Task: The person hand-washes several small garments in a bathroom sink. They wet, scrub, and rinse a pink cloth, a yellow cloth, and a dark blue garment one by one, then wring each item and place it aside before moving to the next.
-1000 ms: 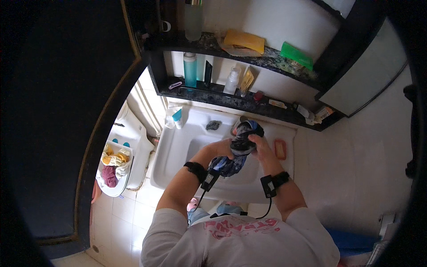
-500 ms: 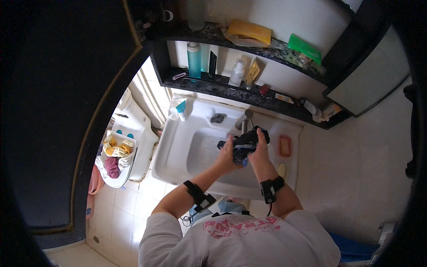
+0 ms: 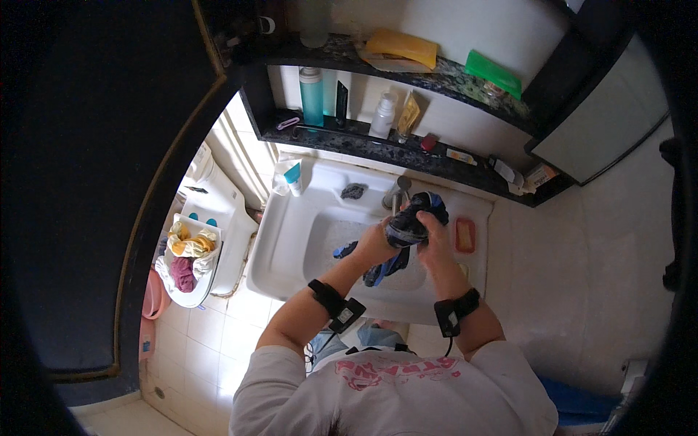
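A dark wet garment with blue edging (image 3: 408,230) is bunched between my two hands over the sink basin (image 3: 318,243). Closed round its left side is my left hand (image 3: 374,245). My right hand (image 3: 435,243) grips the right side, with the thumb across the bundle. Loose parts of the cloth hang below and to the left of my hands, down into the basin. Just behind the bundle stands the metal faucet (image 3: 396,190), partly hidden by the cloth. Whitish, sudsy-looking water lies in the basin.
Right of the basin sits a red soap dish (image 3: 465,235). A blue-and-white tube (image 3: 293,179) and a dark scrubber (image 3: 354,190) are on the sink's back rim. Bottles line the dark shelf (image 3: 334,138) behind. At left, a tub of laundry (image 3: 183,272) rests on a toilet.
The garment has been turned and gathered into a tighter bundle, with more of it hanging down left. My left hand has shifted slightly lower, and my right hand has also moved down.
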Motion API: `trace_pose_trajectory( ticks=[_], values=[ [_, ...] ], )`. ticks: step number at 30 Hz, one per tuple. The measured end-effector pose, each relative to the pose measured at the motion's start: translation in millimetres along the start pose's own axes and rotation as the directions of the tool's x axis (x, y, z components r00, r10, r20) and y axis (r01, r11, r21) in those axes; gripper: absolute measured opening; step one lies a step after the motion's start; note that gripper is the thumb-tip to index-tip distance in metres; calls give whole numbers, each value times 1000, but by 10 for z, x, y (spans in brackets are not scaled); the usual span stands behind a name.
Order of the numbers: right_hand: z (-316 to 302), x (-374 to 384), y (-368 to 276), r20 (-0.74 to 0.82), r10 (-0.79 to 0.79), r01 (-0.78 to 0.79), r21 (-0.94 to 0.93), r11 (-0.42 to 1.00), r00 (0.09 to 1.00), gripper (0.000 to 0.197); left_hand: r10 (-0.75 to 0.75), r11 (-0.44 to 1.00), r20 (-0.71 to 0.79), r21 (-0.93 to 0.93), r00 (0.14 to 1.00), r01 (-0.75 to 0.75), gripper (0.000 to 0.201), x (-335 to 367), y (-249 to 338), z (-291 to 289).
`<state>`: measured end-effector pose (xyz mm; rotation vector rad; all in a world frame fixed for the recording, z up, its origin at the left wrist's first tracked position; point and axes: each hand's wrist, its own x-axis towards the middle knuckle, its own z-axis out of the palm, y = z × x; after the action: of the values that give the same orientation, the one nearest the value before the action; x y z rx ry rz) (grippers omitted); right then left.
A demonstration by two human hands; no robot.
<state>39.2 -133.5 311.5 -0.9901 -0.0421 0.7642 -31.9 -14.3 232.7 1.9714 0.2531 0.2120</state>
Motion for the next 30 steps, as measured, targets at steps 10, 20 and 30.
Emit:
trace_pose_trajectory(
  ticks=[10, 20, 30],
  values=[
    [-162, 194, -123, 301, 87, -75, -52, 996, 950, 37, 98, 995, 438, -50, 894, -84, 35, 259, -227, -128],
    [-70, 59, -343, 663, 204, 273, -542, 795, 721, 32, 214, 909, 645, 144, 734, -391, 36, 363, -40, -116],
    [-80, -66, -173, 896, 243, 768, -443, 462, 371, 29, 108, 829, 803, 252, 586, -499, 50, 426, 157, -83]
  ],
)
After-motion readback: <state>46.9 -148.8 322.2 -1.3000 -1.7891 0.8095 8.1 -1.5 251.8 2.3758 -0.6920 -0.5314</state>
